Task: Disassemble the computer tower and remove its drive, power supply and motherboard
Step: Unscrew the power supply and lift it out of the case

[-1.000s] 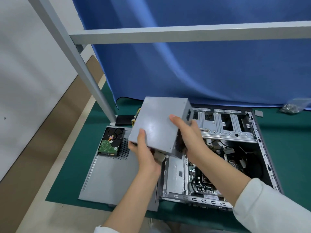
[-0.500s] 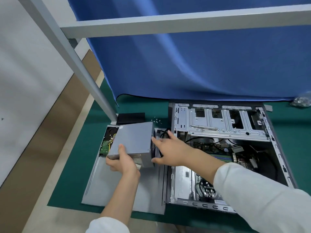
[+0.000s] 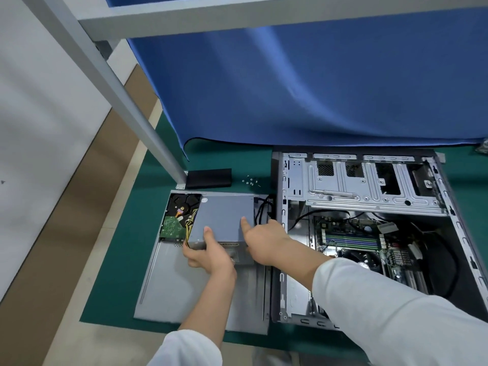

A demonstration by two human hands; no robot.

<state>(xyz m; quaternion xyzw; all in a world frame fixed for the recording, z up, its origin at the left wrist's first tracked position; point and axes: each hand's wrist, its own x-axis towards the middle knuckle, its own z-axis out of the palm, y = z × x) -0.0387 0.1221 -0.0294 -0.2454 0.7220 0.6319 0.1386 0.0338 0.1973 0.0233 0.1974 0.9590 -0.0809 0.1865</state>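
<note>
The grey power supply (image 3: 223,217) lies on the removed side panel (image 3: 184,289), left of the open tower case (image 3: 369,196). My left hand (image 3: 208,253) grips its near edge, thumb on top and fingers underneath. My right hand (image 3: 264,240) holds its right near corner with the thumb on the top face. The hard drive (image 3: 175,220) sits on the panel just left of the power supply, green board up, with the supply's yellow and black cables (image 3: 189,225) against it. The motherboard (image 3: 369,244) is inside the case.
Several loose screws (image 3: 250,180) and a black block (image 3: 208,178) lie on the green mat (image 3: 111,286) behind the panel. A grey metal post (image 3: 126,109) slants down at the left. A blue cloth (image 3: 317,83) hangs behind the case.
Both hands carried the power supply from above the case leftward and down onto the side panel beside the hard drive. The view has tilted downward.
</note>
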